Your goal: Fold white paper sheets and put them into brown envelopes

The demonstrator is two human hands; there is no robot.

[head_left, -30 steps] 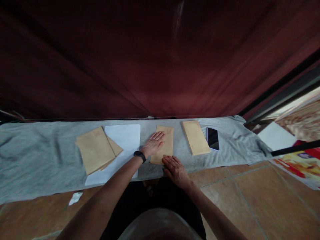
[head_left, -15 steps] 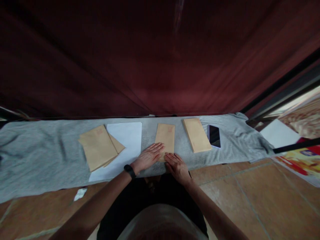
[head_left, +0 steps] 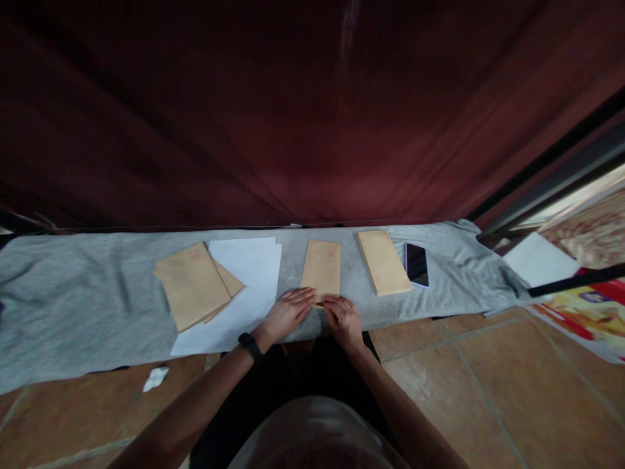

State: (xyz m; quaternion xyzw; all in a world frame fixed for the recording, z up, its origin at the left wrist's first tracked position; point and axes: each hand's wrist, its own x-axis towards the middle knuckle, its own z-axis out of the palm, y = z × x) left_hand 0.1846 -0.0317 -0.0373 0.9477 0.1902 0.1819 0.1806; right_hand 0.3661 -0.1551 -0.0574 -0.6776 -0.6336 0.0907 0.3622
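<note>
A brown paper envelope [head_left: 321,264] with a small red print near its top right lies upright before me on grey cloth. My left hand [head_left: 291,311] is at its near left corner, fingers together and curled over the edge. At the near right corner, my right hand [head_left: 344,320] pinches the edge with bent fingers. A small fold or gap shows at the near end between both hands; the thumbs are mostly hidden. Left of the hands, white paper sheets [head_left: 254,273] lie partly under several brown envelopes [head_left: 195,286].
A neat stack of brown envelopes [head_left: 384,262] lies to the right, beside a dark-screened phone [head_left: 416,265]. Grey cloth [head_left: 97,299] covers the narrow bench. A dark red curtain [head_left: 312,163] hangs behind. A white scrap [head_left: 156,378] is on the tiled floor [head_left: 439,371].
Both hands have drawn back from lying flat on the envelope to its near edge, where the fingers now curl. One white sheet has slid slightly right, so two edges show.
</note>
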